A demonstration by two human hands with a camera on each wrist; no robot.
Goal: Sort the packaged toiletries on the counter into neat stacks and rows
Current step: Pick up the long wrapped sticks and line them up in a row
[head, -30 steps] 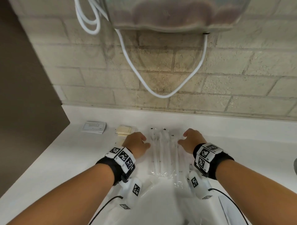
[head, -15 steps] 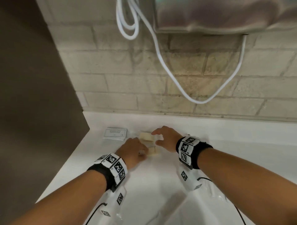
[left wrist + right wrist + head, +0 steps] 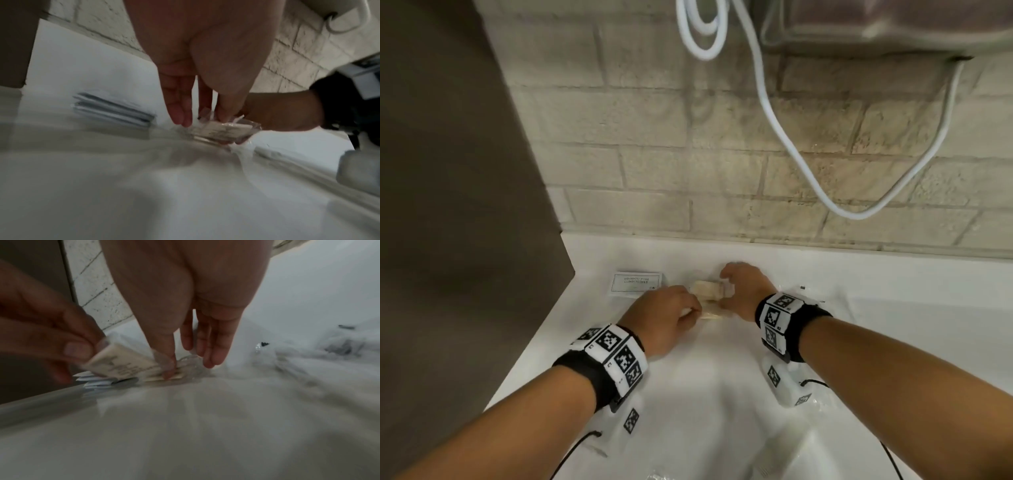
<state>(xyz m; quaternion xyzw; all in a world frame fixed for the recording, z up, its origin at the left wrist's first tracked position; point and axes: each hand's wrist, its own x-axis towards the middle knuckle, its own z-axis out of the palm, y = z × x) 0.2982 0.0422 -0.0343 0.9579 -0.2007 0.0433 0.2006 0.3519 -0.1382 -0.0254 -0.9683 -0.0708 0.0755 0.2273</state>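
Observation:
Two cream soap packets in clear wrap lie overlapped at the back of the white counter [image 3: 893, 308]. My left hand [image 3: 693, 310] pinches the left end of the upper soap packet [image 3: 121, 363], which is tilted up off the lower one. My right hand [image 3: 724, 289] comes down from the right with straight fingers [image 3: 209, 360]; its thumb presses the lower soap packet [image 3: 174, 377] and a clear wrap flap. In the left wrist view my left hand [image 3: 203, 120] touches the wrapped soap packet [image 3: 222, 131] with the right hand just behind it.
A stack of white shampoo sachets [image 3: 637, 282] lies just left of the soaps. Clear-wrapped packs [image 3: 804, 291] lie to the right, partly behind my right wrist. A brown panel [image 3: 448, 205] bounds the left, a brick wall the back. The sink basin [image 3: 722, 428] lies in front.
Both hands left the clear-wrapped long packs and moved left to the cream soap packets. The left hand now pinches one packet and the right presses the other.

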